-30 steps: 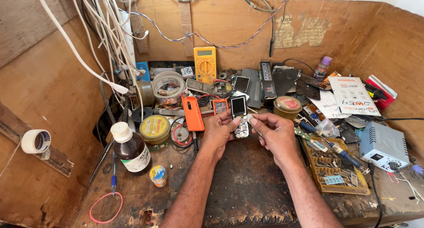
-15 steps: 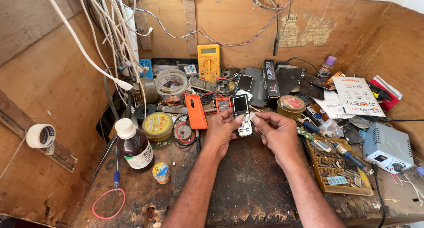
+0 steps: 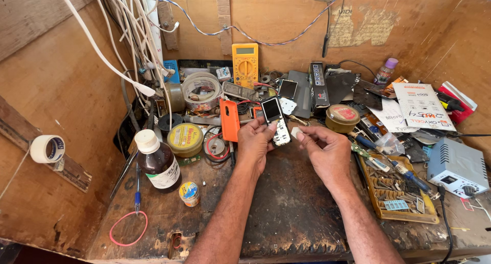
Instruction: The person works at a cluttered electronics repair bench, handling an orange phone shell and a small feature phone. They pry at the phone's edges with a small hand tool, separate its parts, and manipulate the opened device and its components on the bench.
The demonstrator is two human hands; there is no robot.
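I see a small opened keypad phone with a dark screen and bare grey circuit board [image 3: 276, 122] held upright over the middle of the dark, scorched wooden work surface [image 3: 286, 213]. My left hand [image 3: 255, 141] is curled around its left edge, thumb and fingers pinching it; the fingers cover the phone's lower left side, so I cannot make out what lies under them. My right hand [image 3: 327, 149] sits just beside it, fingertips pressed together on a small white piece [image 3: 295, 133] that nearly touches the phone's right edge. Whether piece and phone actually meet, I cannot tell.

Just left of the phone lies a flat orange plastic phone cover [image 3: 229, 121], and beside that a round yellow tin with a printed lid [image 3: 185, 139]. In front of the tin stands a brown glass bottle with a white cap [image 3: 157, 161], with a tiny colourful round pot [image 3: 189, 193] near it and a red rubber band [image 3: 128, 229] near the surface's front edge. Behind the phone a yellow handheld multimeter [image 3: 245, 64] leans against the back wall, tangled white cables [image 3: 138, 44] hanging to its left. To the right are a round brass-coloured tin with a red label [image 3: 342, 117], a yellow tray of small tools and parts [image 3: 399, 197] too cluttered to sort out, and a grey boxy power unit [image 3: 456, 167] cut off partly at the right edge. A roll of white tape [image 3: 47, 149] hangs on the left wall.
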